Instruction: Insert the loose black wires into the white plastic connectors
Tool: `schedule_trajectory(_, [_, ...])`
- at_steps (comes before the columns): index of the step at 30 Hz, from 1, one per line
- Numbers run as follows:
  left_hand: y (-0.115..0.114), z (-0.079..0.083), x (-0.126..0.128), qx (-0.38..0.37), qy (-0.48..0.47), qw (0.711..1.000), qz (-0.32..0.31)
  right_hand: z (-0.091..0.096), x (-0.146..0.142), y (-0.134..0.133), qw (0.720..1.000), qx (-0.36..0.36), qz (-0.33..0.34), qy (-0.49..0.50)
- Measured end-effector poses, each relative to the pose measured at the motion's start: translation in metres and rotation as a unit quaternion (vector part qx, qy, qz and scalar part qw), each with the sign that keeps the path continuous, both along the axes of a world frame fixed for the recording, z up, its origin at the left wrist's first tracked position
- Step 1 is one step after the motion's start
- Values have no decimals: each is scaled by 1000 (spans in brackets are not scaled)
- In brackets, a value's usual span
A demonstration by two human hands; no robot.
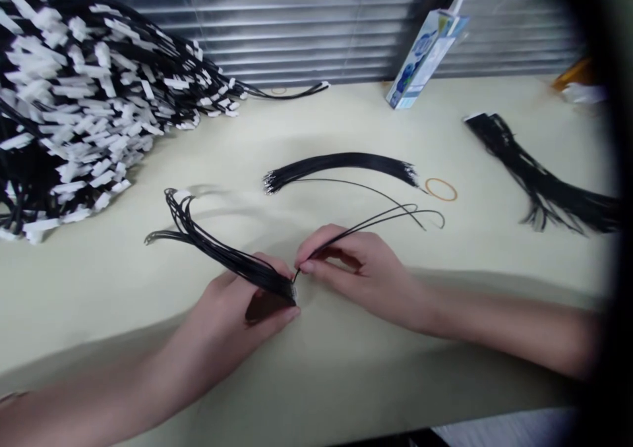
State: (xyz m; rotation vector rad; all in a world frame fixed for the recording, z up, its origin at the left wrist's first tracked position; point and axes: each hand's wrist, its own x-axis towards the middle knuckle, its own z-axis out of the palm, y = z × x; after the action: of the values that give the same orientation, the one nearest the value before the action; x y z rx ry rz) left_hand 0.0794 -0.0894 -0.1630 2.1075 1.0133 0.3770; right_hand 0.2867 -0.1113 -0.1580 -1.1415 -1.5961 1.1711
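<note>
My left hand [247, 308] is closed on a bundle of black wires [222, 252], pinching it at a small connector end [295, 291]; the wires arch back to the left and their far ends fan out. My right hand [356, 269] pinches a few thin black wires [366, 223] between thumb and forefinger. One wire tip reaches the connector end in my left hand, while the tails curve away to the right. Just beyond both hands lies a neat bundle of cut black wires [341, 163] with bare metal tips at both ends.
A large heap of black wires with white connectors [99, 97] fills the back left. An orange rubber band [441, 189] lies by the cut wires. A drink carton [425, 58] with a straw stands near the blinds [297, 25]. Another black wire bundle [548, 177] lies at right.
</note>
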Motion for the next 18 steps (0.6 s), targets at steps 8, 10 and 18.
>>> schedule_trajectory(8, [1,2,2,53,4,998,-16,2,1,0,995,50,27,-83])
schedule_trajectory(10, [1,3,3,53,3,998,-16,1,1,0,992,72,31,-103])
schedule_trajectory(18, [1,3,3,54,-5,998,-17,2,2,-3,971,159,68,-166])
